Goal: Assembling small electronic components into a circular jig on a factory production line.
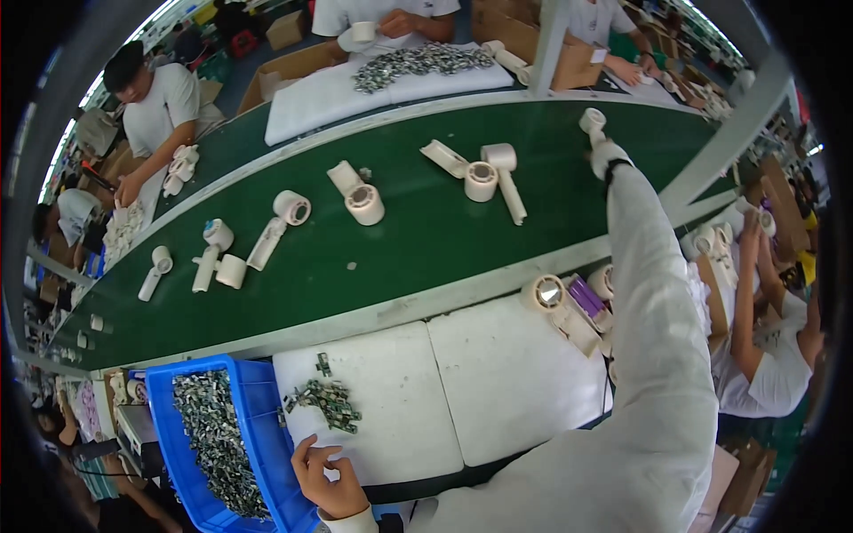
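My right arm stretches far across the green conveyor belt [418,258]. At its end, my right hand [608,155] is closed around the lower part of a cream-white handheld fan housing [593,121], near the belt's far edge; most of its fingers are hidden. My left hand [329,481] hovers at the near edge of the white foam mat [382,364], fingers loosely curled and apart, with nothing visible between them. Just beyond it lies a small heap of green circuit boards [327,405]. To its left stands a blue bin [253,426] full of similar small boards.
Several more fan housings [362,202] lie spread along the belt. Beside my right arm, fan parts [547,292] and a purple piece [586,298] rest on the mat. A metal post [733,133] rises at right. Across the belt, people work by a board pile [418,64].
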### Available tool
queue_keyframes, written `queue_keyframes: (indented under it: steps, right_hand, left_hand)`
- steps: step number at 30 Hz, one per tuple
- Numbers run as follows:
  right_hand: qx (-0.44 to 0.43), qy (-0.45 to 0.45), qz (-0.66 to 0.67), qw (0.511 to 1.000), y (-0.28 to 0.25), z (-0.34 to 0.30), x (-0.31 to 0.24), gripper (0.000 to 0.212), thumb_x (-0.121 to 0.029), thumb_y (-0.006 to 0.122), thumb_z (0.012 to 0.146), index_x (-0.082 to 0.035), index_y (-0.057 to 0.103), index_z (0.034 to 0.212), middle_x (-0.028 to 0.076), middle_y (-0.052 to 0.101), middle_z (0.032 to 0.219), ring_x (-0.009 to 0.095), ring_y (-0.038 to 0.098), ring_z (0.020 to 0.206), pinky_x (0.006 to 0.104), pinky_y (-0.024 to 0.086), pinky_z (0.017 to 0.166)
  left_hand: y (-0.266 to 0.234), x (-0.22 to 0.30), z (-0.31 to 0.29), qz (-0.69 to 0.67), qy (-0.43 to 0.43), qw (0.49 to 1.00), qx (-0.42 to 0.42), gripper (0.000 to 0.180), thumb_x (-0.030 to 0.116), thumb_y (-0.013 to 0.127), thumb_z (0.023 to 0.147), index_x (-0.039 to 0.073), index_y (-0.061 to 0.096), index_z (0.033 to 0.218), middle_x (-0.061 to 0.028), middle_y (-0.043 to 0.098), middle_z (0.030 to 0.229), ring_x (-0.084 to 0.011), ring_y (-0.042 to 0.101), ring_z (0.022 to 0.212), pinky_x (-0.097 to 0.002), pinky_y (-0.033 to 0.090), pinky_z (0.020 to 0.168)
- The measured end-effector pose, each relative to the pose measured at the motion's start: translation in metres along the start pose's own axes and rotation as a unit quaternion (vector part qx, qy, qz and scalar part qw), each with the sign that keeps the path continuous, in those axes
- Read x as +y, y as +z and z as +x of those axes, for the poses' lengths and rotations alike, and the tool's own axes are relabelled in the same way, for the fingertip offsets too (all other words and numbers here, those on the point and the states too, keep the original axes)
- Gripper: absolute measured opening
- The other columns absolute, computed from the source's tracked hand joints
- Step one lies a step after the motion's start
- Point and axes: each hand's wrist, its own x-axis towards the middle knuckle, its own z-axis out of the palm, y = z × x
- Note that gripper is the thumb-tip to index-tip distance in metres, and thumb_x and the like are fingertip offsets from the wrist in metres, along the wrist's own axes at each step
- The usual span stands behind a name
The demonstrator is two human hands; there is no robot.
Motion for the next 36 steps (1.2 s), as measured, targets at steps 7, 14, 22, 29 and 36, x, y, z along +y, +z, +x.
queue_keyframes:
  steps: [7, 14, 22, 29, 36]
  right_hand:
    - [-0.032, -0.078, -0.283, 0.955, 0.004, 0.002, -0.001, 0.058, -0.030, 0.070, 0.096, 0.001, 0.048, 0.140, 0.024, 0.062, 0.134, 0.038, 0.066, 0.112, 0.0461, 0.053, 0.097]
    - [-0.362, -0.057, 0.513, 0.776, -0.030, -0.047, -0.059, 0.035, -0.012, 0.059, 0.103, 0.008, 0.051, 0.131, 0.025, 0.061, 0.130, 0.028, 0.068, 0.110, 0.0281, 0.062, 0.092]
    - [-0.510, -0.151, 0.419, 0.736, -0.129, -0.368, -0.052, 0.050, -0.029, 0.042, 0.111, 0.011, 0.044, 0.141, 0.030, 0.059, 0.135, 0.018, 0.073, 0.099, 0.0228, 0.061, 0.088]
    - [-0.593, 0.039, 0.414, 0.690, -0.058, -0.493, 0.045, 0.056, -0.028, 0.057, 0.105, 0.011, 0.043, 0.143, 0.028, 0.065, 0.124, 0.017, 0.072, 0.091, 0.0244, 0.060, 0.079]
    - [-0.612, 0.004, 0.174, 0.771, 0.001, -0.533, 0.070, 0.038, -0.022, 0.059, 0.105, -0.001, 0.057, 0.136, 0.013, 0.074, 0.106, 0.020, 0.073, 0.081, 0.0305, 0.061, 0.074]
  left_hand:
    - [0.009, 0.020, 0.014, 0.159, 0.113, 0.981, -0.005, 0.044, -0.007, 0.065, 0.080, 0.006, 0.069, 0.122, -0.0204, 0.061, 0.125, -0.0374, 0.061, 0.106, -0.0442, 0.051, 0.090]
    - [0.008, 0.002, 0.014, 0.108, 0.030, 0.991, -0.078, 0.047, 0.007, 0.077, 0.086, 0.006, 0.066, 0.131, -0.0203, 0.064, 0.121, -0.0401, 0.060, 0.111, -0.0436, 0.051, 0.095]
    - [0.004, -0.025, 0.023, 0.030, 0.102, 0.992, -0.061, 0.037, 0.002, 0.071, 0.090, 0.003, 0.069, 0.127, -0.0197, 0.071, 0.112, -0.0371, 0.068, 0.100, -0.0421, 0.054, 0.088]
    - [0.001, -0.022, 0.014, -0.003, 0.078, 0.997, 0.025, 0.034, -0.004, 0.065, 0.093, 0.003, 0.069, 0.127, -0.0192, 0.073, 0.107, -0.0341, 0.071, 0.095, -0.0390, 0.056, 0.083]
    - [0.001, -0.019, 0.007, -0.043, 0.036, 0.996, 0.070, 0.039, -0.007, 0.066, 0.090, 0.003, 0.069, 0.128, -0.0180, 0.073, 0.107, -0.0261, 0.072, 0.095, -0.0360, 0.058, 0.081]
